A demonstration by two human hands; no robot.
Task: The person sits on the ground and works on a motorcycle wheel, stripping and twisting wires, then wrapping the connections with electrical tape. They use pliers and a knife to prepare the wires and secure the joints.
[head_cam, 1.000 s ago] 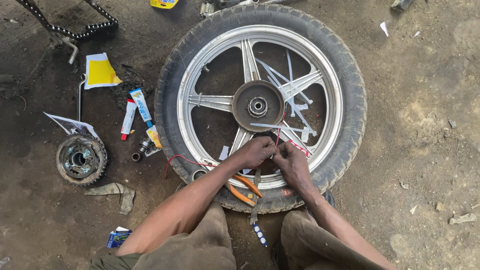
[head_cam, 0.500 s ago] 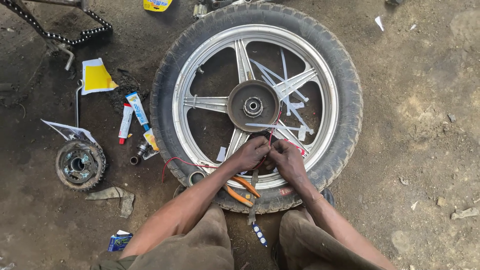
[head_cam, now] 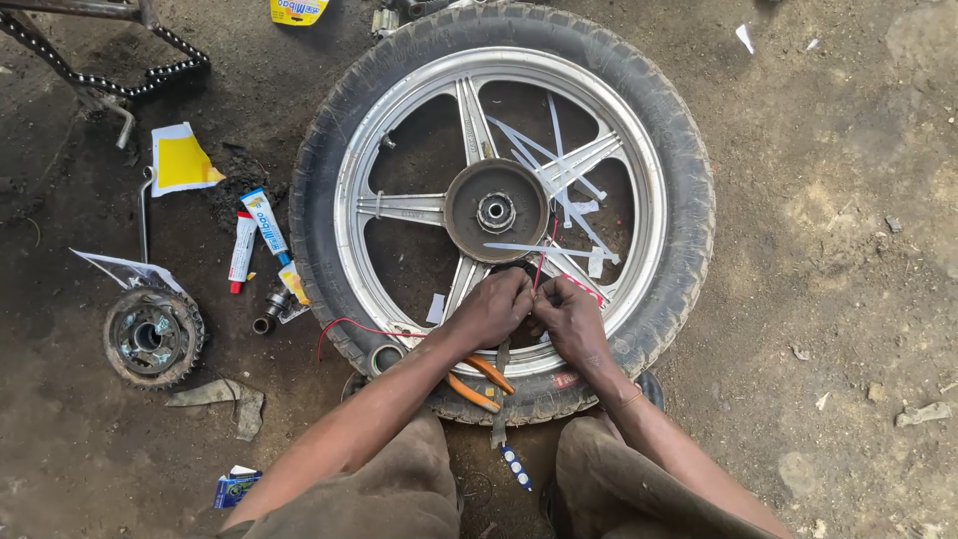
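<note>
Now both hands meet at the near rim of the wheel [head_cam: 649, 190], closer together than 0.5 s ago.

From my seat, the left hand [head_cam: 491, 307] and right hand [head_cam: 567, 317] have drawn in until they nearly touch just below the hub [head_cam: 496, 212]; the wheel itself has not moved on the dirt. Both sets of fingers are curled tight around something small between them, where a thin red wire [head_cam: 544, 262] runs down; I cannot tell exactly what they pinch. Orange-handled pliers [head_cam: 479, 379] lie under the left wrist, on the tyre.
</note>
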